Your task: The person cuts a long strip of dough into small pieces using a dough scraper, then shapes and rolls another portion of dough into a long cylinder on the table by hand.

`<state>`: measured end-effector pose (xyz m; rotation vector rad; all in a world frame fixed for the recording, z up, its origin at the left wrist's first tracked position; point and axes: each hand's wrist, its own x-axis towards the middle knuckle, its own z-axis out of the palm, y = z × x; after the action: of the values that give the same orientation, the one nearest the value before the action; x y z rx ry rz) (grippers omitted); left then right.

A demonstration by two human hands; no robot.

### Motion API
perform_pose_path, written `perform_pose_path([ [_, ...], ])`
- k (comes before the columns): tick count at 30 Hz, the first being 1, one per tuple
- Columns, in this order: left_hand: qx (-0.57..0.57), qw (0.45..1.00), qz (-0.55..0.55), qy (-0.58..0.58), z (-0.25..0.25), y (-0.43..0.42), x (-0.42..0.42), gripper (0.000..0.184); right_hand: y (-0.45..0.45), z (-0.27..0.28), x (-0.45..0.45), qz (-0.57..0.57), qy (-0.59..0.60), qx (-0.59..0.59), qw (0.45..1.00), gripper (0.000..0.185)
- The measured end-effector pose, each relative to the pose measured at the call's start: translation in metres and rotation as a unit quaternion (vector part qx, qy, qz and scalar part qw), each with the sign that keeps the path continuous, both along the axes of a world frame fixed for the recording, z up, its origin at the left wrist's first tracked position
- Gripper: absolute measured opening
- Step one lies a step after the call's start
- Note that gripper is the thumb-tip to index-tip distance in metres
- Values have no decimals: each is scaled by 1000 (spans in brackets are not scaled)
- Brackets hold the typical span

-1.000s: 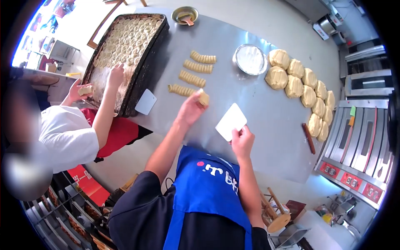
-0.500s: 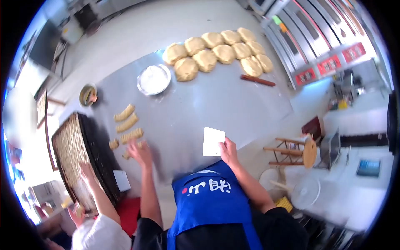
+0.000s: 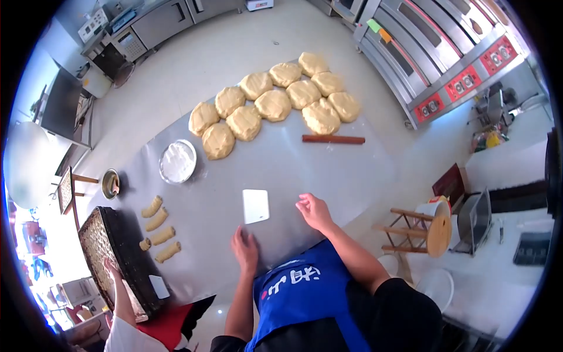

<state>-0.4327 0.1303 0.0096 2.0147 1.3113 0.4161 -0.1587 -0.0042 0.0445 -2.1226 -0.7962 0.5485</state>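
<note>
A white scraper point(image 3: 255, 206) lies flat on the metal table point(image 3: 281, 170). Just below its lower left edge is my left hand point(image 3: 244, 252), holding nothing, its fingers apart. My right hand point(image 3: 314, 211), to the right of the scraper and apart from it, is empty with its fingers loosely bent and spread. Rows of sliced dough point(image 3: 157, 220) rest on the left part of the table, with a small separate piece point(image 3: 145, 244) beside them. Large pale dough mounds point(image 3: 272, 105) sit along the far edge, close to a reddish-brown stick point(image 3: 333, 139).
A bowl of white powder point(image 3: 177, 161) and a small metal bowl point(image 3: 111, 183) stand at the left. A co-worker's hand point(image 3: 111, 270) is over the dark tray point(image 3: 129, 258), near another scraper point(image 3: 158, 287). A wooden stool point(image 3: 437, 234) is at the right.
The view has swung to the right. My right hand has let go of the white scraper, which now lies on the table. My left hand has moved from the dough rows to beside the scraper.
</note>
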Motion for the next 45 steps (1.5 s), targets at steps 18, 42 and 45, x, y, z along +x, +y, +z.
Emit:
perform_pose_path([
  [18, -35, 981, 106, 159, -3, -107, 104, 68, -39, -48, 265, 64, -282, -60, 955, 54],
  [42, -99, 975, 56, 191, 14, -88, 109, 47, 26, -48, 289, 42, -229, 55, 971, 60],
  [45, -91, 975, 57, 192, 15, -89, 110, 48, 7, -50, 299, 53, -200, 88, 974, 60],
])
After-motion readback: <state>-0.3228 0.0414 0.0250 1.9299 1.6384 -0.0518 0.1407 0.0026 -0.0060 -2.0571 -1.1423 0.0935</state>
